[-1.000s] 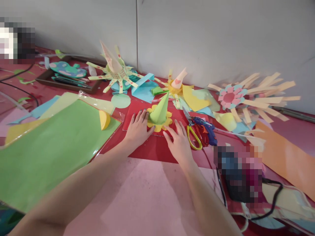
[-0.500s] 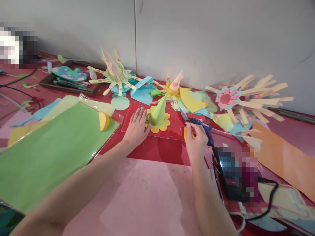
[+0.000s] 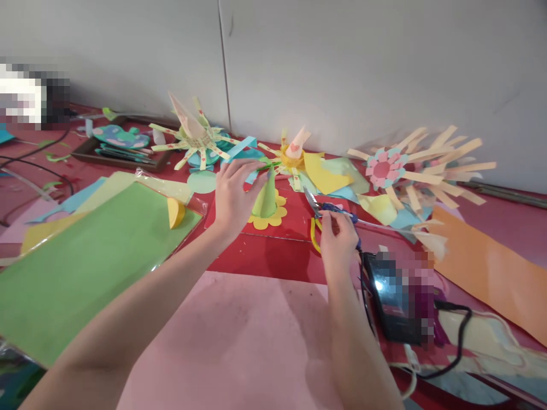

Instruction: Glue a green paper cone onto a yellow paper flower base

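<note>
A light green paper cone (image 3: 265, 196) stands upright in the middle of a yellow paper flower (image 3: 280, 216), on a red sheet (image 3: 294, 228). My left hand (image 3: 235, 193) is beside the cone's left side, its fingers stretched toward the tip and the thumb apart. A thin green strip (image 3: 276, 166) shows near those fingertips; whether they touch it I cannot tell. To the right, my right hand (image 3: 339, 236) has its thumb and index finger closed at the pivot of the scissors (image 3: 314, 200), blade pointing up and left. A yellow loop (image 3: 315, 234) shows beside that hand.
Paper figures with strip legs (image 3: 196, 139) stand along the wall, with coloured scraps (image 3: 329, 173) between them. A tray of brushes (image 3: 128, 156) is at the back left. Green sheet (image 3: 94, 256) lies left, orange paper (image 3: 491, 267) right. A black device (image 3: 393, 302) with cables is near my right arm.
My left hand has risen from the flower's left edge to the cone's tip. My right hand and the scissors have shifted little, turning slightly so more of the yellow loop shows.
</note>
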Demonstrator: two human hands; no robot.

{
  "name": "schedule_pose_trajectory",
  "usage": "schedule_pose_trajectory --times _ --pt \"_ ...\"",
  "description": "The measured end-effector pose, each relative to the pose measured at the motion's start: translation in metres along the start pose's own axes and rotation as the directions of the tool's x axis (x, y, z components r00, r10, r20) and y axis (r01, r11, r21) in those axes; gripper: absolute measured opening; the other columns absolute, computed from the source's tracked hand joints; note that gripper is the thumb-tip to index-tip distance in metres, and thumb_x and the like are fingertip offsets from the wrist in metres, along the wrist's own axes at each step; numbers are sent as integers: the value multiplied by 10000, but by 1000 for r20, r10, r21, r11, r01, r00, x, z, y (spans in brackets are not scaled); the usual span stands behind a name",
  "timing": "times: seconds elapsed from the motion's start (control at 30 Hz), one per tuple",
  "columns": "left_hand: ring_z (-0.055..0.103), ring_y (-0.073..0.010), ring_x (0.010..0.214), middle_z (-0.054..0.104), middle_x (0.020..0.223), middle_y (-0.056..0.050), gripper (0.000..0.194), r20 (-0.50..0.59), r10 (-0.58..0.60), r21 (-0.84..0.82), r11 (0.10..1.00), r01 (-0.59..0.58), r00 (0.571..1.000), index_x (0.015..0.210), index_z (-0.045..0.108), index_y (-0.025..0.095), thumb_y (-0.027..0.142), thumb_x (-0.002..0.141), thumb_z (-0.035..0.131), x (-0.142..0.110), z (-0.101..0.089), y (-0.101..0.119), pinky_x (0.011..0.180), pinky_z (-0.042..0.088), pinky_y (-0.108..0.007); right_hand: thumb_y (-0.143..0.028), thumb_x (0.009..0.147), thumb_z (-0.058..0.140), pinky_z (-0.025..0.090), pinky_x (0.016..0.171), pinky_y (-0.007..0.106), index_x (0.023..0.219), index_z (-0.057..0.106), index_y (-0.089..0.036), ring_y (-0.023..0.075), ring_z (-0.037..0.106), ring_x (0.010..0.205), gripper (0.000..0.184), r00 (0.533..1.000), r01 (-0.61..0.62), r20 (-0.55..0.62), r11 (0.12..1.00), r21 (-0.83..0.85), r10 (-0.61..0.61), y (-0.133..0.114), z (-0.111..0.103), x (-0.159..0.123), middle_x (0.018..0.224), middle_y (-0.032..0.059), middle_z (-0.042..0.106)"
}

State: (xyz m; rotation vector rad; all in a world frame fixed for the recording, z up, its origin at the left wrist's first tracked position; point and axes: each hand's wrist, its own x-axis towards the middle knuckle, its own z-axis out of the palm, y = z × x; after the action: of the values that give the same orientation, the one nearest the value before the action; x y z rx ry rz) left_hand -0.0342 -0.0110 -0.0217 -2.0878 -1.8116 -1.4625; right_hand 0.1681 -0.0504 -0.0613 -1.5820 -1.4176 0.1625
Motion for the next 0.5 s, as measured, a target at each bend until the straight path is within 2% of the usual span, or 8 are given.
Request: schedule_pose_trajectory --times 0.13,0.23,0.5 --pt "595 -189 875 700 921 -5 149 48 -27 2 1000 27 998 848 677 249 338 870 559 12 10 6 900 418 -385 -307 866 482 454 701 293 849 692 -170 163 578 725 251 1000 -27 14 999 23 26 -2 0 -1 810 59 648" --pt "591 -188 847 696 855 1 140 34 -33 0 999 33 999 799 669 239 328 858 578 13 12 6 890 413 -390 -298 862 476 455 697 292 838 687 -177 160 571 717 245 999 -39 36 999 26 38 -3 1 -1 812 55 645" --pt "594 -161 821 675 812 7 100 -90 -29 -22 999 28 996 797 652 222 267 848 579 26 -10 13 840 450 -334 -279 851 463 449 715 297 812 680 -181 159 563 711 241 998 -34 48 999 35 32 -6 3 -2 804 56 653"
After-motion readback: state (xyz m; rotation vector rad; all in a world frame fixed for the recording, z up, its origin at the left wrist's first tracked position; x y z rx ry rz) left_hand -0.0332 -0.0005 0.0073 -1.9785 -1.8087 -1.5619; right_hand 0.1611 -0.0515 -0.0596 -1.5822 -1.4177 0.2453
